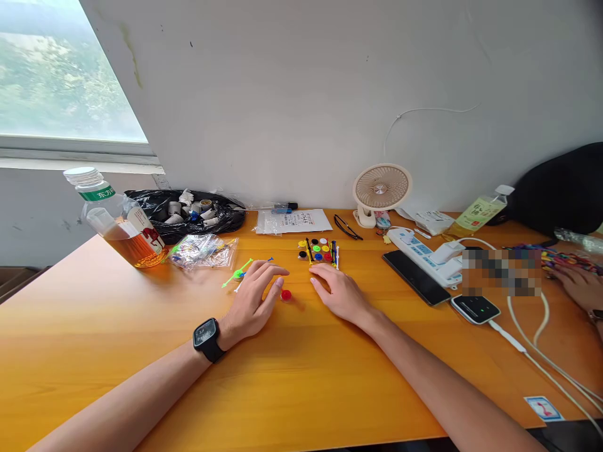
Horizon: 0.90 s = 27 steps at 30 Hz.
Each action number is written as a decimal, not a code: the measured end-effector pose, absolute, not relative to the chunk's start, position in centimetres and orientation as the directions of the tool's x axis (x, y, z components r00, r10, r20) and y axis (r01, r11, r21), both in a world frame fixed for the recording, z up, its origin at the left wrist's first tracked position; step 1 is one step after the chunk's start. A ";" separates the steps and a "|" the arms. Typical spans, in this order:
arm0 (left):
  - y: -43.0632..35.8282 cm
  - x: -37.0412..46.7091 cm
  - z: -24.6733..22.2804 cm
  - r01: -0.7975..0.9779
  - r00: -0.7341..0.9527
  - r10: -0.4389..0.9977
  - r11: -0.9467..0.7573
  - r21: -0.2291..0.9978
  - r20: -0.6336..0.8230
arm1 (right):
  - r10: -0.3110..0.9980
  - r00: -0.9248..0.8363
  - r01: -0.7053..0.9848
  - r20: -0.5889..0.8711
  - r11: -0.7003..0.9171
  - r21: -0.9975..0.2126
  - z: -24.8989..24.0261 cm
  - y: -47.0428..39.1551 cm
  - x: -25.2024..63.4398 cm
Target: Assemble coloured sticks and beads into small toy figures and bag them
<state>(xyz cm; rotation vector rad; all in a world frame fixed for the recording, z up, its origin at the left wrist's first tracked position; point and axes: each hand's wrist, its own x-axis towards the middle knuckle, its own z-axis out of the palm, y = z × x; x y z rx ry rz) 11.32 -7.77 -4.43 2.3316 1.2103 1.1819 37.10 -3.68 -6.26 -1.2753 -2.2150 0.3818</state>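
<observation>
My left hand point(254, 298), with a black watch on its wrist, hovers or rests over the table with fingers stretched and apart, holding nothing I can see. Just right of its thumb lies a small red round piece point(286, 295). Beyond its fingers sit a bright green piece point(238, 275) and thin green, white and blue sticks. My right hand point(340, 294) has its fingers loosely extended and thumb apart. Its fingertips are close to a group of small coloured discs point(318, 249) flanked by yellow, black, blue and white sticks; whether they touch is unclear.
On the left stand a tea bottle point(136, 242), a clear bag of parts point(202, 251) and a black plastic bag point(183, 213). A small fan point(381, 188), phone point(415, 277), power strip point(424, 257) and cables lie right. Another person's hand point(577, 285) is at far right.
</observation>
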 end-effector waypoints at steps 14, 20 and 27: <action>-7.6 11.4 -4.5 0.560 0.312 0.782 -0.610 0.560 0.540 | 0.845 -0.414 0.718 0.338 0.531 -0.449 -6.3 -3.8 37.0; -7.6 11.4 -4.5 0.562 0.332 0.769 -0.626 0.540 0.546 | 0.837 -0.431 0.710 0.338 0.545 -0.446 -6.3 -3.9 37.0; -7.5 11.7 -4.6 0.529 0.439 0.704 -0.705 0.472 0.558 | 0.830 -0.412 0.693 0.376 0.554 -0.462 -6.3 -3.9 36.8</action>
